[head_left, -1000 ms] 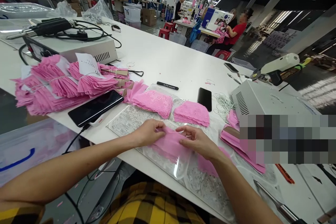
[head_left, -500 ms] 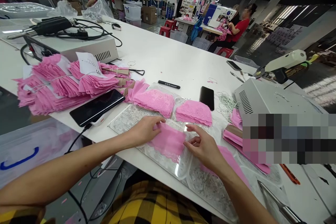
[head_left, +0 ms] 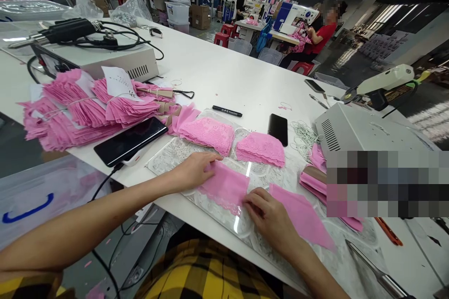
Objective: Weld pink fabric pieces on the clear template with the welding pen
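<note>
A pink fabric piece with a scalloped lace lower edge lies flat on a clear plastic sheet in front of me. At its upper left corner is my left hand, fingers bent and closed on the cloth's edge. My right hand pinches the lower right edge, thumb and fingertips together. Just right of that hand lies a second, plain pink fabric piece. Beyond the hands sit two stacks of pink lace pieces, a left stack and a right stack.
Tied pink fabric bundles and a large phone are at left. A black marker and smaller phone lie beyond the stacks. A grey metal box, orange-handled tool and metal-tipped tool are at right.
My right hand has moved down along the fabric's right edge, its fingers closing from spread to a pinch. The plain piece beside it shows more. My left hand stays at the upper left corner.
</note>
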A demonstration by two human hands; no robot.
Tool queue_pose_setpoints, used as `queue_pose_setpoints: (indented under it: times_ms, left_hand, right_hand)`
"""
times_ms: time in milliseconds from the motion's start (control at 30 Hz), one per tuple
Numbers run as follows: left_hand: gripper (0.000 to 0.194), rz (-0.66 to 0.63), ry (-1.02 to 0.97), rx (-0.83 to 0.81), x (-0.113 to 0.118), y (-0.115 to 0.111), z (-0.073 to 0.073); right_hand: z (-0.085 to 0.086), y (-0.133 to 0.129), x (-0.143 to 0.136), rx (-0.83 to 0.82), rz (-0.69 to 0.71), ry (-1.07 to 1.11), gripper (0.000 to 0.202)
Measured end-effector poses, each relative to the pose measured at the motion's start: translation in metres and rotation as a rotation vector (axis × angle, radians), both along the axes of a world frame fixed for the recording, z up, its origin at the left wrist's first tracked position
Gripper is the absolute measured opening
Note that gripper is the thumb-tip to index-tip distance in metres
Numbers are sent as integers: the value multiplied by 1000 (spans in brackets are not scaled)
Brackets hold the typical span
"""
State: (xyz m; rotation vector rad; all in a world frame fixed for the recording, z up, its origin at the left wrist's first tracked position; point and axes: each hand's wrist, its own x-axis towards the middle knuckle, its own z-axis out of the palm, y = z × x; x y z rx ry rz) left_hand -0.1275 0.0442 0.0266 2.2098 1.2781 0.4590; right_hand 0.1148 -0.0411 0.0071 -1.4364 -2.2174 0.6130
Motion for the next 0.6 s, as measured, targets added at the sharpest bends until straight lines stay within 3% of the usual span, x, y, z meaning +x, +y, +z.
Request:
queue_pose_setpoints:
  times_ms: [333,600]
  left_hand:
    - [62,24,-66,-94,-4,0,6]
    - [65,-23,-109,-104,-7,1,3]
  right_hand:
    - [3,-3,-7,12,17,32,12]
    - [6,3,-8,-79,-2,68,19]
